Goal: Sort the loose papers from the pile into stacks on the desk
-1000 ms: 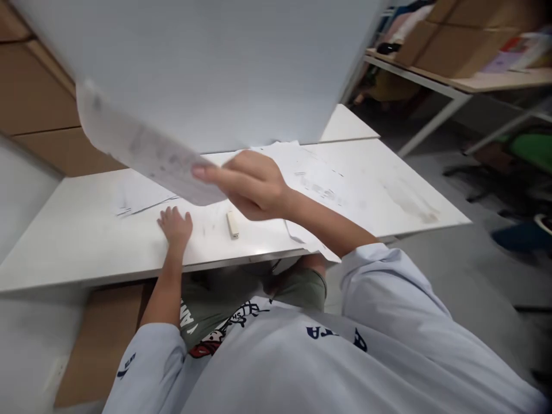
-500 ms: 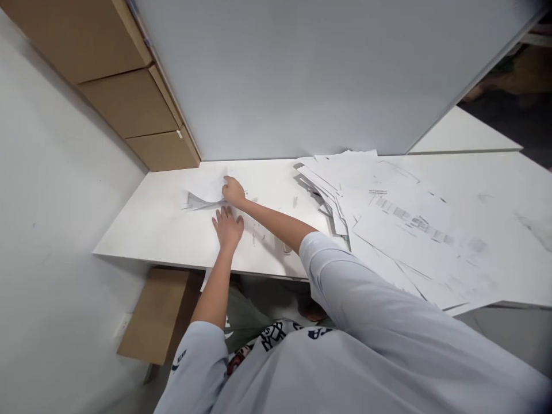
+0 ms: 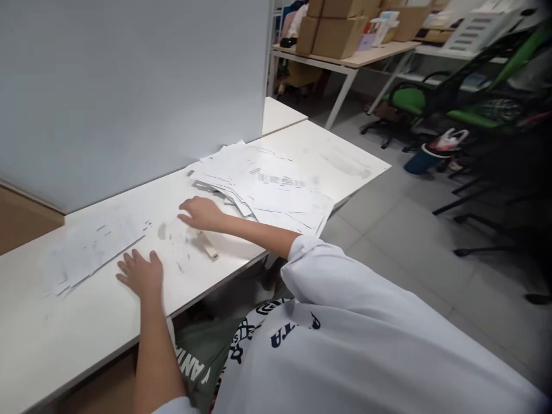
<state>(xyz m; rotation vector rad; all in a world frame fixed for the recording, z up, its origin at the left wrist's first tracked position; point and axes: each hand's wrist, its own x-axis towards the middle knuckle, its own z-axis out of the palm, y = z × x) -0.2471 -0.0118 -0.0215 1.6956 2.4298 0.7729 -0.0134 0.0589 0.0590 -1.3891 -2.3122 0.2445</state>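
Observation:
My left hand (image 3: 140,273) lies flat and open on the white table (image 3: 38,339), fingers spread, beside a small stack of printed sheets (image 3: 88,248) to its left. My right hand (image 3: 200,211) rests palm down on the table, fingers loosely stretched, holding nothing. It sits between that stack and a messy pile of printed papers (image 3: 267,185) to its right. A small beige oblong object (image 3: 209,245) lies on the table just below my right wrist.
A grey partition board (image 3: 129,86) stands along the table's far edge. Across the tiled floor are a table with cardboard boxes (image 3: 340,29), green office chairs (image 3: 435,98) and a blue bin with a bag (image 3: 425,158).
My right hand put a sheet on the left stack, let go and drew back toward the middle. My left hand stayed flat on the table. My head swung right.

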